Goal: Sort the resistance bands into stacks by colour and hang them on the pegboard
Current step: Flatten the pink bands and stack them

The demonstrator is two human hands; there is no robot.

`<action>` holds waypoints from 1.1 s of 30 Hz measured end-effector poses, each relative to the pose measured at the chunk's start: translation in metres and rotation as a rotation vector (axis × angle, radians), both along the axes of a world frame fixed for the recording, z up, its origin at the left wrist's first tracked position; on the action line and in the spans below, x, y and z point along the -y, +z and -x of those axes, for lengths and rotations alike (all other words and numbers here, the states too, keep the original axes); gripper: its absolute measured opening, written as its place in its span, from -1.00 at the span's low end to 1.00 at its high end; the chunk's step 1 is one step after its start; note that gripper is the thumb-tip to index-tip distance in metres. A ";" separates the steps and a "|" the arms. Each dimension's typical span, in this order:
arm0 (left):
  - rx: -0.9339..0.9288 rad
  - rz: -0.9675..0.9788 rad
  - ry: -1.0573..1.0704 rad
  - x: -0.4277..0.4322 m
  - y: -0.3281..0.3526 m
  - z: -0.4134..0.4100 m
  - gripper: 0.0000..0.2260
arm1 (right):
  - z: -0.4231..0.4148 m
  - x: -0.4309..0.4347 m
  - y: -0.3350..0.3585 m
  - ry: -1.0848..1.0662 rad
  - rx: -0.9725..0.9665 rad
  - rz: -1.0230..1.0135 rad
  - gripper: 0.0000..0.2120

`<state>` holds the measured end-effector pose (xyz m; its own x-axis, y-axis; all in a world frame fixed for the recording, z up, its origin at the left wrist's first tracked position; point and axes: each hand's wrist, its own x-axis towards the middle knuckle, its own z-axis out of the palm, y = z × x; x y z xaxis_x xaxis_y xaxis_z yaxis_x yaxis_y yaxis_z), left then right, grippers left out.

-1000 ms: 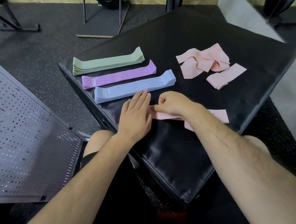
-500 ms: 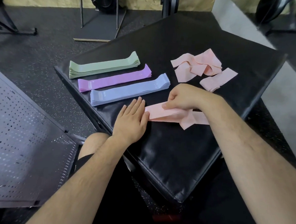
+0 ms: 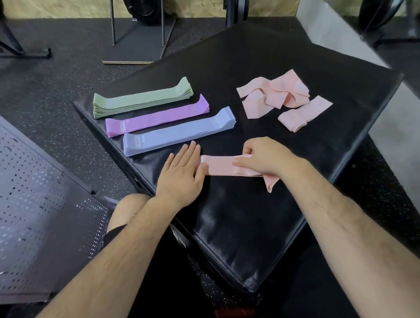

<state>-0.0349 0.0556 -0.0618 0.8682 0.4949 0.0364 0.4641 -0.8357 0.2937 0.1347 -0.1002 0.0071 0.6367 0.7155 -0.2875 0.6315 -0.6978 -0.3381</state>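
Three neat stacks of bands lie on the black padded box [image 3: 284,65]: green [image 3: 141,100], purple [image 3: 157,118] and blue [image 3: 178,132]. A loose pile of pink bands [image 3: 273,92] and a folded pink band [image 3: 304,113] sit at the right. In front of the blue stack lies a pink band [image 3: 220,166]. My left hand [image 3: 182,175] rests flat with straight fingers on its left end. My right hand [image 3: 265,157] pinches the band near its right part, whose end hangs crumpled under my wrist. The perforated pegboard [image 3: 31,204] lies flat at the left.
The box stands on a speckled rubber floor. A metal stand with a flat base [image 3: 137,46] and other gym gear stand beyond it. A dark tripod leg [image 3: 15,47] is at the far left. My knee [image 3: 131,209] is between the pegboard and the box.
My right hand has slid rightward along the pink band, drawing it out flatter. My left hand stays pressed on the left end.
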 end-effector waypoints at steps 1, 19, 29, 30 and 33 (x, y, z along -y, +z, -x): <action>-0.004 -0.002 0.010 0.000 0.001 -0.001 -0.48 | 0.000 0.000 0.000 0.001 0.001 0.003 -0.72; 0.067 -0.078 -0.092 0.051 -0.004 -0.028 -0.45 | -0.016 0.022 0.027 -0.040 -0.041 0.004 -0.79; 0.029 -0.034 -0.093 0.052 0.001 -0.030 -0.50 | -0.025 0.051 0.018 -0.087 0.053 0.081 -0.73; 0.019 -0.012 -0.091 0.052 0.004 -0.031 -0.50 | -0.023 0.053 0.013 -0.095 0.069 0.080 -0.73; -0.031 0.036 -0.075 0.054 0.013 -0.036 -0.49 | -0.020 0.056 0.005 -0.127 0.110 0.057 -0.71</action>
